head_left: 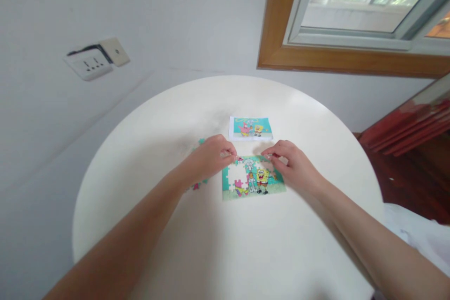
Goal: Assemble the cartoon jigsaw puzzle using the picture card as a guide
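Observation:
A partly assembled cartoon jigsaw puzzle (pixel 262 188) lies on the round white table, with gaps at its left middle and upper right. My left hand (pixel 213 154) is over its upper left corner, thumb and forefinger pinched at a small pink-marked puzzle piece (pixel 240 160). At the upper right edge, my right hand (pixel 293 161) has its thumb and forefinger closed together; what lies between those fingertips is too small to make out. Loose puzzle pieces (pixel 196 186) show partly from behind my left hand and wrist.
Just beyond the puzzle lies a printed reference picture (pixel 251 128) of the same cartoon scene. The white table (pixel 253 248) stands against a wall with a socket (pixel 89 63). A wood-framed window (pixel 351 58) is at the upper right, and red fabric (pixel 408 124) hangs at the right.

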The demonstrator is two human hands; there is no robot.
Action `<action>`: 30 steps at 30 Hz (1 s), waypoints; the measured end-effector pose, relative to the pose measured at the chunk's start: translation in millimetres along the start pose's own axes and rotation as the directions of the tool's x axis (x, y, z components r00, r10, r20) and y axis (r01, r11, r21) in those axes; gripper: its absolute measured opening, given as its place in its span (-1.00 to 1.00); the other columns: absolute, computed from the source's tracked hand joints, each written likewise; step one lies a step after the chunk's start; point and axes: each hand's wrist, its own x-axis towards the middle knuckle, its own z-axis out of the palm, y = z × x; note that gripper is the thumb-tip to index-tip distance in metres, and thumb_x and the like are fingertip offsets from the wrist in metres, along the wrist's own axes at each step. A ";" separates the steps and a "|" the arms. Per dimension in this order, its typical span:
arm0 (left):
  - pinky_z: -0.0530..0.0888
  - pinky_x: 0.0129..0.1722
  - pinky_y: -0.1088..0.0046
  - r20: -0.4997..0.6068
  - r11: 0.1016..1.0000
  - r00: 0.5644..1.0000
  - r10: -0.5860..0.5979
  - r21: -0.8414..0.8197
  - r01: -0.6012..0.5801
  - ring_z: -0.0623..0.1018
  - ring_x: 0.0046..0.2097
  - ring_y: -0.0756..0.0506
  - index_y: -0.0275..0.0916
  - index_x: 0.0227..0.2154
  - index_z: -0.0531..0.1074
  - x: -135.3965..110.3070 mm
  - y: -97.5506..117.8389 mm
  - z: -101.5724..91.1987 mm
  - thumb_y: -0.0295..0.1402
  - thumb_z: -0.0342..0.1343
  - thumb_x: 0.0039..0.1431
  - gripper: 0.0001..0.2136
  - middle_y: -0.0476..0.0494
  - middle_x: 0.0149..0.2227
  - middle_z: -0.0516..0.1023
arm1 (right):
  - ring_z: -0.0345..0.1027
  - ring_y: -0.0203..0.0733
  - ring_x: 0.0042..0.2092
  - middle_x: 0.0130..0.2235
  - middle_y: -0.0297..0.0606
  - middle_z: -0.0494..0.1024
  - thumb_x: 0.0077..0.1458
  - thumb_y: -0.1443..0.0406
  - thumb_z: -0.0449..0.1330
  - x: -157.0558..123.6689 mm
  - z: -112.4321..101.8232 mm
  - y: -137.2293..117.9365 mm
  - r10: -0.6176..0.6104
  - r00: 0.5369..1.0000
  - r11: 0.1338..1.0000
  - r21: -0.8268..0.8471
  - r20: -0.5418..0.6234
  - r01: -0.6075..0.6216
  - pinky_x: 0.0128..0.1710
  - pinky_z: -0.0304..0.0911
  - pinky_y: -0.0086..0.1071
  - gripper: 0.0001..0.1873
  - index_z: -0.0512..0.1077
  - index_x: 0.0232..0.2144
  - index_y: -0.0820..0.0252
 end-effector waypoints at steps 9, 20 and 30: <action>0.31 0.03 0.24 -0.042 0.992 0.992 0.119 0.047 -0.117 0.37 -0.06 -0.18 -0.21 -0.30 0.54 -7.1 -12.8 2.4 -0.22 0.03 0.23 -0.77 -0.15 -0.20 0.40 | 0.34 -0.08 -0.19 -0.32 -0.17 0.52 0.19 0.36 0.08 -2.2 -0.2 -4.1 -0.036 0.999 0.999 0.031 0.019 0.035 -0.14 0.24 -0.19 -0.75 0.55 -0.20 0.17; 0.24 0.16 0.13 -0.099 0.986 0.984 0.147 0.090 -0.138 0.30 0.07 -0.20 -0.19 -0.34 0.49 -13.1 -10.0 22.4 -0.31 0.06 0.22 -0.87 -0.16 -0.04 0.35 | 0.35 -0.11 -0.22 -0.31 -0.19 0.52 0.21 0.36 0.09 -3.0 10.8 -5.3 -0.051 0.994 0.999 0.024 0.101 0.049 -0.17 0.23 -0.20 -0.77 0.56 -0.22 0.13; 0.21 0.20 0.12 -0.016 0.977 0.979 0.205 0.056 -0.204 0.27 0.15 -0.22 -0.19 -0.37 0.48 -20.6 -4.7 13.3 -0.33 0.06 0.23 -0.87 -0.17 -0.01 0.33 | 0.35 -0.11 -0.24 -0.33 -0.19 0.51 0.21 0.37 0.08 -5.2 5.1 -6.6 -0.050 0.995 0.998 0.031 0.089 0.048 -0.16 0.23 -0.19 -0.76 0.56 -0.21 0.18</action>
